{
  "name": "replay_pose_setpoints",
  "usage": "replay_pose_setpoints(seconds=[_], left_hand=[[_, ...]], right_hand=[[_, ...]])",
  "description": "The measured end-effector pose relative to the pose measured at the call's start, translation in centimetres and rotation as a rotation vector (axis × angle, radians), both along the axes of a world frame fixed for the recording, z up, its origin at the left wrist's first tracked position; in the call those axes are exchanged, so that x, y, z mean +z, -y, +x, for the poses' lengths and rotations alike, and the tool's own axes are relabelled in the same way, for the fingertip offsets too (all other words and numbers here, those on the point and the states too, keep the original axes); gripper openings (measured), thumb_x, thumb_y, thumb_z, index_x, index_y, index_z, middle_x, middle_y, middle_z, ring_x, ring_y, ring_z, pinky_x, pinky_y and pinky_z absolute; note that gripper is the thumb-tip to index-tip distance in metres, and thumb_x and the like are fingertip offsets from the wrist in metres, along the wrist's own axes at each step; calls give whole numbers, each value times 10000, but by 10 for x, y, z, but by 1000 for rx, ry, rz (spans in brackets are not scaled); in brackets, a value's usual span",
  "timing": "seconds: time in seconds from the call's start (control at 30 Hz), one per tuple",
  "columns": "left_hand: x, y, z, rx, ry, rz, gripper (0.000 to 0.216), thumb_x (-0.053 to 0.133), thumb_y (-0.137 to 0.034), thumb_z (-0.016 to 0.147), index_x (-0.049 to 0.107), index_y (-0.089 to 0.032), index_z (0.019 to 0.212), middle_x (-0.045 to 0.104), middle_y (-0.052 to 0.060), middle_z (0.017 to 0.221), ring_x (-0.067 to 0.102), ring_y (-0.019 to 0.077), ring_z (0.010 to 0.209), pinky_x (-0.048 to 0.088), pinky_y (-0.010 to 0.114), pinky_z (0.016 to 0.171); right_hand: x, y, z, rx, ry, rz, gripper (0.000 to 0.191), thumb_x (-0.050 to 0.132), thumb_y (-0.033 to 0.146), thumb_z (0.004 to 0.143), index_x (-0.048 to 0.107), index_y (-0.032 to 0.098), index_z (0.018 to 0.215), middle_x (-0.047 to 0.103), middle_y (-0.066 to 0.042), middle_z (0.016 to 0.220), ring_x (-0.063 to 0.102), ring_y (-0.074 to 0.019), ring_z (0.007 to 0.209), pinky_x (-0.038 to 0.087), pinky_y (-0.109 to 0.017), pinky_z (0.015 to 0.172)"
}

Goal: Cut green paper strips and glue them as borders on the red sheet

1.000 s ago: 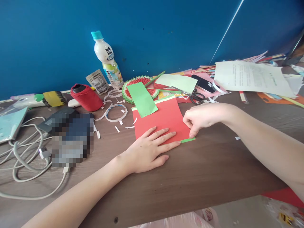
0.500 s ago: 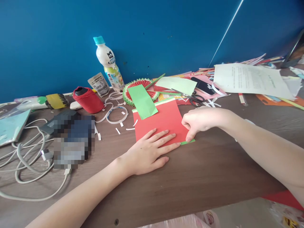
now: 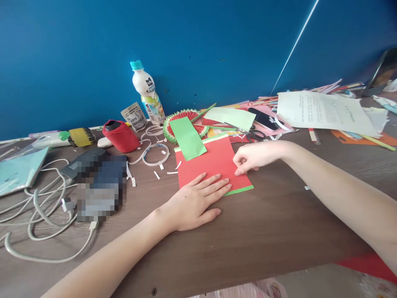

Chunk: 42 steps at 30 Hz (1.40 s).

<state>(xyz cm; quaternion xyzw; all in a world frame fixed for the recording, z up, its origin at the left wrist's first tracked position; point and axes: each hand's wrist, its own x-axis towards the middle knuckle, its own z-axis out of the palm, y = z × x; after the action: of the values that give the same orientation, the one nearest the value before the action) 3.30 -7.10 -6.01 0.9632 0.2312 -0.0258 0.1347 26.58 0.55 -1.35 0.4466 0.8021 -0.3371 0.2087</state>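
Observation:
A sheet of red paper lies on the table, with a green strip along its near edge and a pale strip with green along the far edge. My left hand rests flat on its lower left part, fingers spread. At the sheet's right edge is my right hand, its fingers curled in and the thumb near them; whether anything is between them is hidden. A green paper rectangle overlaps the far left of the red sheet. Behind it sits a pleated red and green paper fan.
Scissors and a pale paper sheet lie behind the red sheet. A roll of tape and white scraps are at left, with a bottle, a red-wrapped object and cables. A printed sheet lies far right.
My right hand has slid away from the near right corner, up along the sheet's edge, uncovering more of the green strip. My left hand stays on the paper. The view has shifted slightly.

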Motion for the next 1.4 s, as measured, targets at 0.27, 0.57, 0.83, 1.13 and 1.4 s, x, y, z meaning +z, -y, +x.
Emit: replay_pose_setpoints(seconds=[0.27,0.57,0.83,1.13,1.4], left_hand=[[-1,0,-2,15,63,-34,584,285,-390,914,119,-205,1443,136,-3,1505,93,167,1395,34,391,1142],[0,2,-3,25,77,-60,580,289,-401,913,147,-203,1439,148,-2,1503,97,172,1395,28,396,1141],[0,2,-4,31,110,-75,584,316,-401,906,163,-212,1437,191,18,1496,133,194,1389,50,416,1138],[0,2,-4,49,115,-119,579,326,-407,905,194,-200,1429,188,3,1498,122,188,1392,31,417,1141],[7,-5,-14,362,470,-520,436,301,-361,923,440,-238,1317,412,-1,1410,323,173,1321,201,344,1120]], right_hand=[[-27,-22,6,-385,-429,827,173,493,333,782,592,194,811,620,-67,964,569,-216,858,424,-340,725],[-69,-57,43,-510,-336,1072,408,467,254,814,560,110,1184,529,-139,1288,454,-288,1219,368,-438,993],[-64,-50,40,-459,-148,1205,314,465,268,816,644,185,1060,663,-75,1104,608,-278,937,443,-375,724],[-63,-49,38,-489,-25,1327,302,400,141,796,645,149,972,690,-104,940,579,-249,802,349,-321,593],[-59,-47,35,-381,-71,1393,301,297,165,875,554,143,1030,652,-126,949,566,-252,806,334,-325,610]])
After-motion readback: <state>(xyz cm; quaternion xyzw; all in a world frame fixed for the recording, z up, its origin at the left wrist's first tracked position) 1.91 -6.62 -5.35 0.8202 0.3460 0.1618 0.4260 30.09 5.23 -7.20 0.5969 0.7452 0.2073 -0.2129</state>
